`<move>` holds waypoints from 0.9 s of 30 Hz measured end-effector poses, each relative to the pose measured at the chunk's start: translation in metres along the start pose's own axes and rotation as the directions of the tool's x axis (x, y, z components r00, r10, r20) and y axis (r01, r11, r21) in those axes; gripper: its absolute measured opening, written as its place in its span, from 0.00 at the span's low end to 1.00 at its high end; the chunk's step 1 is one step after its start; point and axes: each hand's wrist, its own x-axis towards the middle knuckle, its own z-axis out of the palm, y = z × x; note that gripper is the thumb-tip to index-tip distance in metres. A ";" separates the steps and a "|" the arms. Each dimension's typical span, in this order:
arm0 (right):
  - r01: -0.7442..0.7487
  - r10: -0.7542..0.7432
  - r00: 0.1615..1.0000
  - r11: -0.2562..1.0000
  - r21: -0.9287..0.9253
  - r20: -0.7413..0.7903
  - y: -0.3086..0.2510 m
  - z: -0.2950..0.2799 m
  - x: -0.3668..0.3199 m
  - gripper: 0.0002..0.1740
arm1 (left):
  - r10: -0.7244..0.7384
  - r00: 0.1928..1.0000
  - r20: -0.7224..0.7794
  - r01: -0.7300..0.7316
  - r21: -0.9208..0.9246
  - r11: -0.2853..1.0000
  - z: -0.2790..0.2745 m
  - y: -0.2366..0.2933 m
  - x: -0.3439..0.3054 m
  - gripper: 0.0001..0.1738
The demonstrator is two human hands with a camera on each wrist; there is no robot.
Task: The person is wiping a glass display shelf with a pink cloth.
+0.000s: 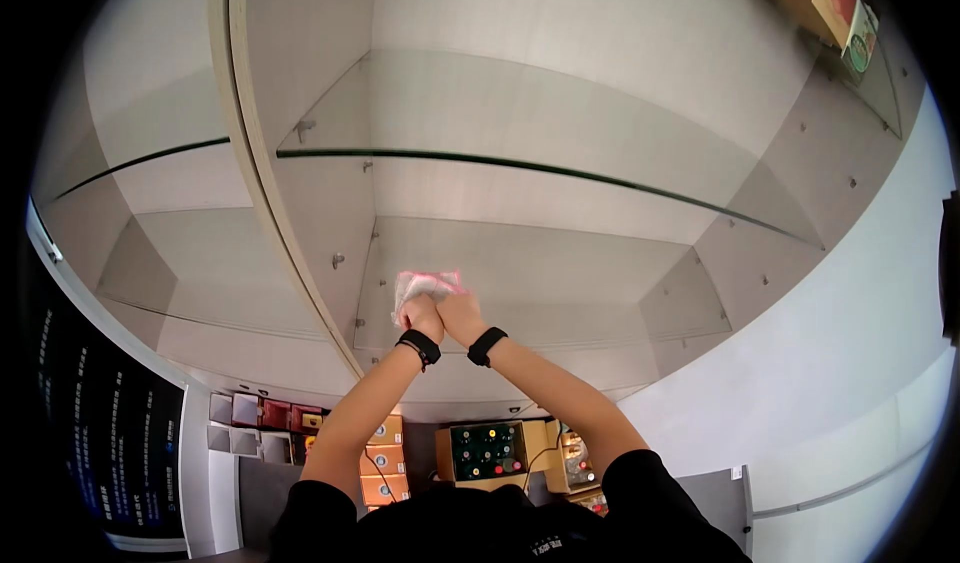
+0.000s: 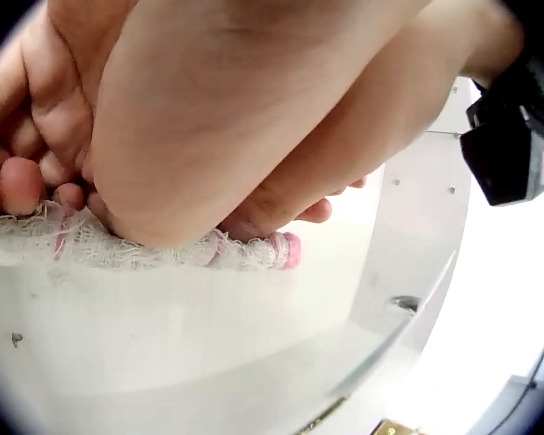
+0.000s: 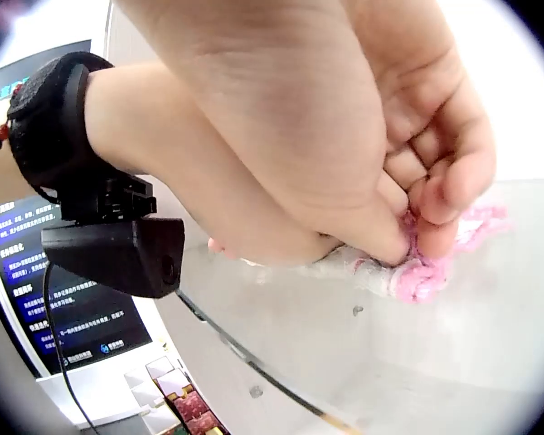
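Note:
A white gauzy cleaning cloth (image 1: 428, 284) with pink edging lies bunched over the lower glass shelf (image 1: 560, 273) of a pale cabinet. My left hand (image 1: 421, 316) grips it, its curled fingertips (image 2: 20, 186) pressing into the mesh in the left wrist view. Close beside it, my right hand (image 1: 461, 318) pinches the pink edge (image 3: 422, 279) between thumb and fingers. The hands nearly meet at the cloth's near side and hide part of it. Both wrists wear black bands.
An upper glass shelf (image 1: 520, 166) spans the cabinet above my hands, with an upright divider (image 1: 265, 163) on the left. Below stand orange boxes (image 1: 385, 461) and a carton (image 1: 445, 453) of bottles. Another box (image 1: 815, 3) sits high at the right.

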 end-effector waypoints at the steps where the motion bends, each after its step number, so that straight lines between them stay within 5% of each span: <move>1: 0.000 0.001 0.999 1.000 -0.021 0.046 0.002 0.001 0.003 0.09 | 0.025 0.998 0.057 -0.024 -0.024 0.999 -0.005 -0.001 0.002 0.05; 7: -0.060 0.056 0.997 0.996 -0.071 -0.049 0.014 0.022 0.034 0.07 | -0.054 0.998 0.020 0.056 -0.082 0.995 0.000 0.006 0.039 0.05; 13: -0.202 0.205 0.978 0.975 -0.098 0.024 0.025 0.022 0.064 0.11 | -0.043 0.999 0.012 0.044 -0.199 0.979 -0.002 0.009 0.079 0.07; 17: -0.248 0.255 0.965 0.964 -0.092 0.069 0.021 0.030 0.065 0.11 | -0.028 0.996 -0.088 0.018 -0.105 0.994 0.005 0.008 0.067 0.13; 20: -0.210 0.204 0.977 0.972 -0.104 -0.061 0.014 0.025 0.048 0.08 | -0.006 0.999 -0.032 0.000 -0.182 0.983 0.002 0.002 0.054 0.13; 27: -0.120 0.126 0.991 0.985 -0.128 0.043 0.010 0.024 0.005 0.09 | 0.062 0.998 -0.022 -0.063 -0.033 0.997 -0.001 0.009 0.005 0.16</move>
